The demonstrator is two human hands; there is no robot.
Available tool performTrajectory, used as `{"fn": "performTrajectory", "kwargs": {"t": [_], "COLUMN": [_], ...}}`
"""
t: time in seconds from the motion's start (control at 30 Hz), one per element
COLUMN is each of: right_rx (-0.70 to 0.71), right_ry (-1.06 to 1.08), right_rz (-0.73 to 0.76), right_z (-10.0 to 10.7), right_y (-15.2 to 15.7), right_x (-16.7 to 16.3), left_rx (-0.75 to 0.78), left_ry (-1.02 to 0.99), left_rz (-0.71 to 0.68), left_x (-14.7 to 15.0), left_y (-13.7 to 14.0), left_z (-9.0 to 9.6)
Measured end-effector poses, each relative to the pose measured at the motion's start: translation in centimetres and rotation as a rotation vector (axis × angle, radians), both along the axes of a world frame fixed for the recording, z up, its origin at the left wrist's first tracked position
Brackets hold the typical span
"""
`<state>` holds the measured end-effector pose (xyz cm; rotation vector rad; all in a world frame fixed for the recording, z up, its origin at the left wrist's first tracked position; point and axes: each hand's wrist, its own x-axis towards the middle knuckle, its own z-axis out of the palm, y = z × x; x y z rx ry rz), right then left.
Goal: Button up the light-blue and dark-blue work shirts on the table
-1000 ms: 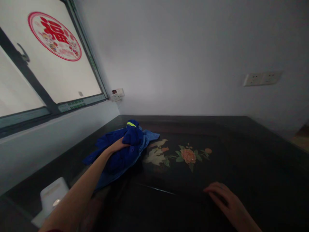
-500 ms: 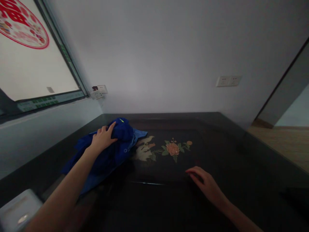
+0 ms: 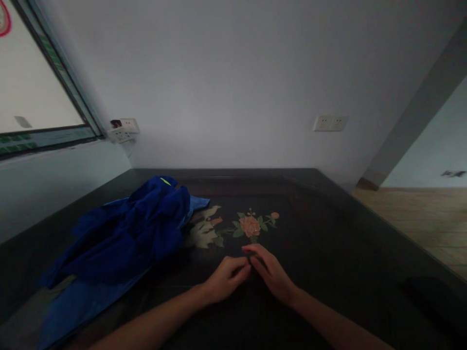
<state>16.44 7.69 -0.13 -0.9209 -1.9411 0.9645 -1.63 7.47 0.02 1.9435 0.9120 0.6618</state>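
My left hand [image 3: 226, 278] and my right hand [image 3: 273, 273] rest close together over the dark table, their fingertips almost meeting. No object shows in either one. The left fingers are loosely bent, with the thumb slightly apart beneath them. On the right, the fingers reach out loosely and a gap shows before the thumb. Left of both hands lies a crumpled dark-blue garment [image 3: 134, 233] with a small yellow-green mark. Under it, a lighter blue denim garment [image 3: 83, 306] sticks out at the front and at the far right side.
The dark table [image 3: 328, 233] carries an inlaid flower pattern [image 3: 250, 226] just beyond my hands. A black flat object [image 3: 434, 296] is at the right edge. Behind stands a pale wall with sockets [image 3: 330, 123]; a window frame [image 3: 54, 63] is at the left.
My left hand has let go of the blue garment and come right, beside my right hand. The garment now lies uncovered. The view has turned a little to the right.
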Motion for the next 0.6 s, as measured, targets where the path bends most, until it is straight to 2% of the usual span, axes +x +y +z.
{"fn": "performTrajectory", "kwargs": {"t": [0.1, 0.23, 0.3, 0.37, 0.43, 0.47, 0.53, 0.6], "right_rx": [-0.035, -0.129, -0.166, -0.199, -0.234, -0.247, -0.260, -0.261], "right_ry": [0.004, 0.044, 0.063, 0.088, 0.114, 0.122, 0.128, 0.123], "right_rz": [0.095, 0.095, 0.082, 0.068, 0.067, 0.072, 0.081, 0.080], "right_z": [0.1, 0.3, 0.3, 0.3, 0.2, 0.1, -0.1, -0.2], "right_y": [-0.5, -0.5, -0.3, -0.1, 0.0, 0.0, 0.0, 0.0], "right_x": [0.0, 0.2, 0.2, 0.2, 0.2, 0.2, 0.2, 0.2], "left_rx": [-0.054, -0.089, -0.004, 0.240, 0.549, 0.645, 0.659, 0.559], "left_ry": [-0.061, -0.050, 0.043, 0.224, 0.454, 0.556, 0.735, 0.840], "left_rz": [-0.001, -0.029, -0.025, 0.008, 0.110, 0.225, 0.513, 0.698], "left_x": [-0.9, -0.5, -0.6, -1.6, -3.8, -5.2, -8.4, -11.6], "left_y": [0.6, 0.7, 0.9, 2.0, 4.0, 5.3, 8.0, 10.5], "left_z": [0.2, 0.0, 0.3, 0.8, 1.2, 1.1, 0.4, -1.0]}}
